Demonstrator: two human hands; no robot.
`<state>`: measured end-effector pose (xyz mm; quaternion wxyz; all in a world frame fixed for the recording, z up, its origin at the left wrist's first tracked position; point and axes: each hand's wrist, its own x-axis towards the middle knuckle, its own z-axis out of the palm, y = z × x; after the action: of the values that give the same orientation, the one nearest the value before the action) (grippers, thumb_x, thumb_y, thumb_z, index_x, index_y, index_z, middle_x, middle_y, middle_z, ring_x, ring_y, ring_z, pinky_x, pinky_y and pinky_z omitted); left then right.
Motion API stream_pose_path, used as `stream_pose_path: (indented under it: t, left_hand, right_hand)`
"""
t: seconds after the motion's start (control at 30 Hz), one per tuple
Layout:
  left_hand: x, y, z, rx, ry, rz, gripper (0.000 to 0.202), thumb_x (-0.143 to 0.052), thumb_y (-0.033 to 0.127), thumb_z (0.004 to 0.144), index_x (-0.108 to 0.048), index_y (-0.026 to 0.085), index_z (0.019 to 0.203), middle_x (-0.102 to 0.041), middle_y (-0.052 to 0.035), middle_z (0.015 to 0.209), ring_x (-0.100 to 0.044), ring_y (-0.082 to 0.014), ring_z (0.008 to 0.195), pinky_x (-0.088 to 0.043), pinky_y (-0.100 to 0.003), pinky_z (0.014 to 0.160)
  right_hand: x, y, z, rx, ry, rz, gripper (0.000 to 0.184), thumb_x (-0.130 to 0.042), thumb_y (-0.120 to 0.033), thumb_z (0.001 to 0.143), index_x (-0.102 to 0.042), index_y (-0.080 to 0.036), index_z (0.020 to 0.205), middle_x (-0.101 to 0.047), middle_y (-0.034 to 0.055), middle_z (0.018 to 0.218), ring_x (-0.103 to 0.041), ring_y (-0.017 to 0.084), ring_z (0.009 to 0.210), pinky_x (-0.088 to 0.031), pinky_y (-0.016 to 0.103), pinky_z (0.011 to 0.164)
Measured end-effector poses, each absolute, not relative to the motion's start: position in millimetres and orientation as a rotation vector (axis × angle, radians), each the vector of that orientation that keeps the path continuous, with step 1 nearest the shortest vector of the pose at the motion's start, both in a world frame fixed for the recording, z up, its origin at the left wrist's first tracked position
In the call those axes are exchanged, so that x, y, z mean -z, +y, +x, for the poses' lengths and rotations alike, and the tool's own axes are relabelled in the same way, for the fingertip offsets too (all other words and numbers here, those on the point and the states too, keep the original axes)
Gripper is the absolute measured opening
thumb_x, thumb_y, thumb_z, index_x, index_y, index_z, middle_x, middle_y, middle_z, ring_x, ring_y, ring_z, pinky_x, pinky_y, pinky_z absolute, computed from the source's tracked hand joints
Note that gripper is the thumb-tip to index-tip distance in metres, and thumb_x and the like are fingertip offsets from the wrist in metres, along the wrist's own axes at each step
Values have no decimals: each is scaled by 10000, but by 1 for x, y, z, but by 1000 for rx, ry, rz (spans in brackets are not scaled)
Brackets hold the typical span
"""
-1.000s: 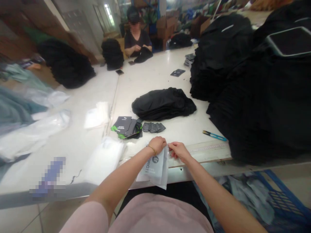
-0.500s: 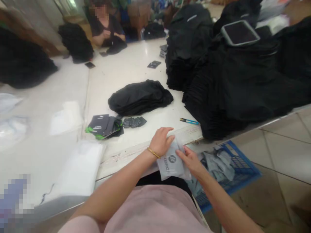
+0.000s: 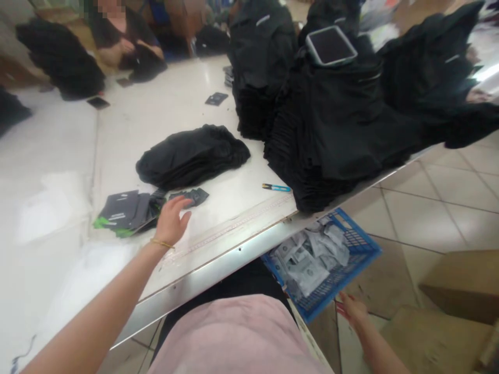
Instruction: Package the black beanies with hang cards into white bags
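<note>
Hands well apart, both open and empty: left hand over the table edge, right hand low beside the blue basket
Grey packets lying in it, probably light, slippery and floppy; best pinched at an edge

Basket packets, print unreadably small

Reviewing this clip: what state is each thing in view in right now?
Left hand: open, empty, above the white table.
Right hand: open, apparently empty, low beside the basket.
Blue plastic basket: filled with loose grey printed packets.
Dark green-edged cards: piled on the table.
Black fabric bundle: lying on the table.
Dark rectangular tablet: lying on a black garment pile.
</note>
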<state>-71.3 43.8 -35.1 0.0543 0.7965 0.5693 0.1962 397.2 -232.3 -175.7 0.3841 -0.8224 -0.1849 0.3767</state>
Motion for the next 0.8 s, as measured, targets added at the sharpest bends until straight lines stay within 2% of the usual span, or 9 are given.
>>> stream_pose_path:
  t: [0.07,0.17,0.27,0.4,0.5,0.63,0.73,0.8]
  left_hand:
    - [28,70,-81,-603,1835,2460,402,-461,245,790,-480,182,1187,-432,-93,1299,-376,-250,1215,-310,-417,1024]
    - [19,108,-95,-532,2013,2482,544,-479,215,771,-358,139,1296,-321,-129,1387,-277,-283,1279,-270,-438,1034]
    - [14,133,-108,-354,2150,2390,520,-441,178,787,-352,135,1297,-435,-143,1307,-377,-280,1215,-296,-458,991]
    - [14,150,-125,-211,2135,2347,323,-388,211,835,-535,182,1121,-624,-95,1042,-552,-242,1005,-343,-433,932]
    - [16,154,-142,-251,2080,2367,267,-407,306,846,-601,201,996,-656,-59,943,-584,-218,921,-392,-361,879]
    - [21,156,-167,-296,1916,2316,297,-416,330,839,-598,163,1005,-648,-80,995,-581,-214,928,-417,-316,849]
    - [21,160,-179,-244,1864,2291,308,-419,296,832,-580,170,1062,-635,-76,1053,-571,-208,967,-407,-303,868]
    - [19,165,-181,-210,1850,2285,297,-385,308,849,-601,200,1022,-650,-50,1012,-583,-192,932,-415,-284,839]
  right_hand:
    - [166,-210,395,-934,-438,-2085,310,-603,-546,541,-539,-271,672,-606,56,529,-604,265,493,-499,448,514]
    - [126,-144,387,-905,-542,-1978,339,-601,-527,607,-578,-240,786,-665,74,725,-631,233,646,-517,391,663]
    - [76,-60,351,-893,-828,-1836,306,-575,-478,692,-609,-220,853,-669,76,743,-617,197,632,-506,336,661]
    - [39,50,268,-833,-1313,-1613,320,-512,-429,752,-619,-171,908,-672,65,739,-610,180,595,-509,322,588]
    - [41,129,211,-685,-1563,-1481,323,-481,-366,778,-622,-157,979,-675,88,885,-624,199,743,-508,346,699]
    - [54,210,169,-541,-1644,-1453,344,-557,-231,691,-637,-174,1021,-592,124,1155,-520,281,1066,-386,449,926]
    - [54,239,159,-489,-1648,-1462,279,-568,-198,657,-681,-183,911,-589,144,1155,-503,337,1074,-339,538,932]
    - [46,247,159,-478,-1638,-1434,226,-545,-221,680,-690,-194,851,-625,126,1089,-539,315,1023,-356,522,925]
